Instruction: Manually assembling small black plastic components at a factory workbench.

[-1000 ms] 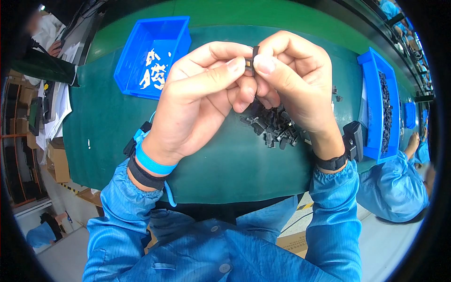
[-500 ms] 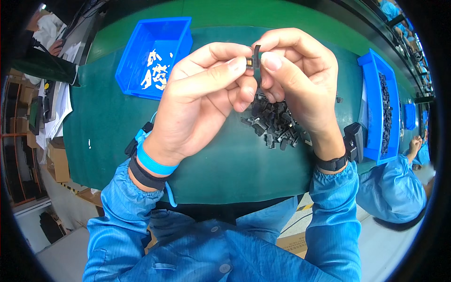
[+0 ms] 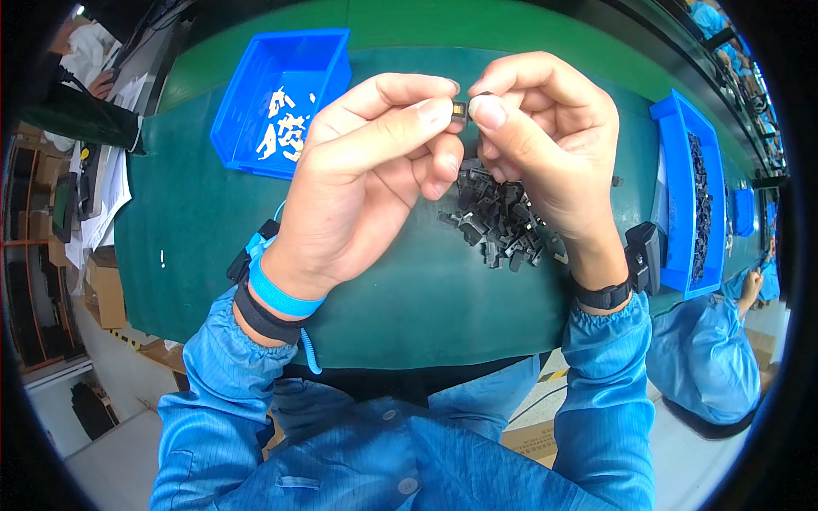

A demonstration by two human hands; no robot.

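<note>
Green mat ran wide, w/ bare room left of and below the black parts pile. Blue bin of white pieces sat up-left of pile; long blue bin just right. Above pile, left hand & right hand met, thumb and forefingers pinched tight on one small black part.

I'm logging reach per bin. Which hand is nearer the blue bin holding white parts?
Left. The left hand is raised just right of the blue bin; the right hand lies beyond it, farther right.
</note>
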